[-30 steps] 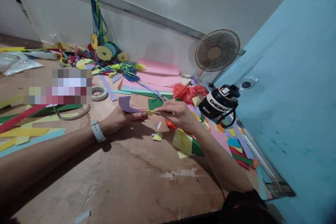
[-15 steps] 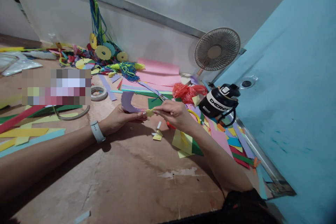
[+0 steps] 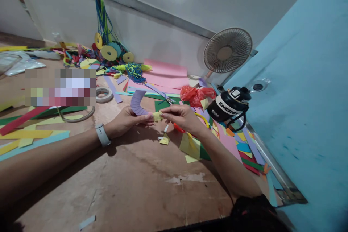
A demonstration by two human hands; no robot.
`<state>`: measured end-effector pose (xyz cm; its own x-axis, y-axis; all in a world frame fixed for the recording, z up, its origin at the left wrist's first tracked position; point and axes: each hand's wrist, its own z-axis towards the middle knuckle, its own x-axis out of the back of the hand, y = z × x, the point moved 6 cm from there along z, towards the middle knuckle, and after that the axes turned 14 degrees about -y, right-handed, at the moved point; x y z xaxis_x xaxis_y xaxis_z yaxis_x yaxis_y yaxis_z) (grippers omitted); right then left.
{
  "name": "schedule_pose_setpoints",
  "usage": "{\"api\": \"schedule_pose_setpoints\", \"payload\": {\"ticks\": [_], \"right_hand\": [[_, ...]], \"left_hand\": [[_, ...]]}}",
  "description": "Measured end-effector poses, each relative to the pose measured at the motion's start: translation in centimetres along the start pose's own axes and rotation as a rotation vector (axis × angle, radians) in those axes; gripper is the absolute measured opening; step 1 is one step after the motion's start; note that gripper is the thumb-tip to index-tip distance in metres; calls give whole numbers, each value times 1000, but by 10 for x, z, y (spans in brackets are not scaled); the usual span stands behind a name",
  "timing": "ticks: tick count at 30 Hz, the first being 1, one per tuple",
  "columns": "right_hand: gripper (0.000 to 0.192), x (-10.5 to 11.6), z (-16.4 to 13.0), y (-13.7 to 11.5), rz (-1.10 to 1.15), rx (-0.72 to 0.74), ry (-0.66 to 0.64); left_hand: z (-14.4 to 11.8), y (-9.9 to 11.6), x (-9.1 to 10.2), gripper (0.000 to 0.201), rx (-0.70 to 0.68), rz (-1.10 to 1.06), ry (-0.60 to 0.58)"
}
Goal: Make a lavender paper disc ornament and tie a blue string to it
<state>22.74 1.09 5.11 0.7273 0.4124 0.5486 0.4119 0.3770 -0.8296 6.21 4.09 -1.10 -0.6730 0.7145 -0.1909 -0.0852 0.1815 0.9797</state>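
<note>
Curling higher than a second before, the purple paper strip point(image 3: 137, 102) stood up in an arc at the centre of the frame, where earlier it had lain flatter over the left hand point(image 3: 127, 120). That hand was closed on the strip's lower end, thumb and fingers pinched together, with a pale watch point(image 3: 102, 135) on its wrist. The right hand point(image 3: 183, 117) met it just to the right, its fingertips pressed on a small yellow piece point(image 3: 157, 116) held at the strip's end, so both hands touched across that join. They hovered just above the wooden tabletop point(image 3: 141, 185), which filled the lower half of the frame. Yellow paper scraps point(image 3: 164, 140) lay on the wood directly beneath the hands, and a yellow and green sheet point(image 3: 193, 146) sat under the right forearm. A black water bottle point(image 3: 227, 106) lay tipped on its side at centre right, near a red plastic bag point(image 3: 195, 95). A small fan point(image 3: 227, 50) stood in the upper right against the white wall. A tape roll point(image 3: 104, 95) rested left of centre, and coloured cords with paper discs point(image 3: 108, 51) hung in the upper left.
</note>
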Motion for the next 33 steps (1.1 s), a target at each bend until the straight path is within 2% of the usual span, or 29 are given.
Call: {"api": "schedule_pose_setpoints", "payload": {"ticks": [6,12,18,23,33], "right_hand": [[17,-3,0,-4,-103,84,86],[19,-6,2,3,-59,63,161],[29,-3,3,9,98,-6,73],[24,-7,3,7,53,16,64],[26,-6,4,10,102,-9,28]], "left_hand": [[-2,4,-2,25,-1,-17,30],[-2,5,-1,25,-34,3,41],[-1,8,-2,21,-56,16,34],[-1,13,-5,22,-63,66,26],[1,2,1,20,-46,-9,23]]}}
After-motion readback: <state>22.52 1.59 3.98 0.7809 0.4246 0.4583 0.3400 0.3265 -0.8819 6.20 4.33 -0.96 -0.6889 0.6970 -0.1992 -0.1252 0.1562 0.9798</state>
